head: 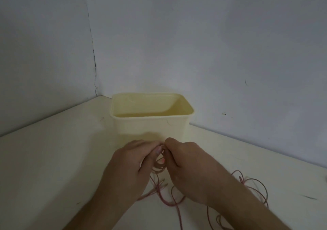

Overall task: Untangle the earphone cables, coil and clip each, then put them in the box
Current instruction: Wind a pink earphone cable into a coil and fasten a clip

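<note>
In the head view, I am pinching with my left hand and my right hand a small coil of thin pink earphone cable, in front of the one pale yellow plastic box. I think I am coiling; next it needs a clip, which I am not seeing. More pink loops are lying on the white surface at right; two metal plugs are showing.

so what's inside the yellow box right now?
Nothing visible: the box shows only bare inner walls. Its near wall hides the floor, so that part is unknown. Both hands hold a pink cable coil in front of it.
</note>
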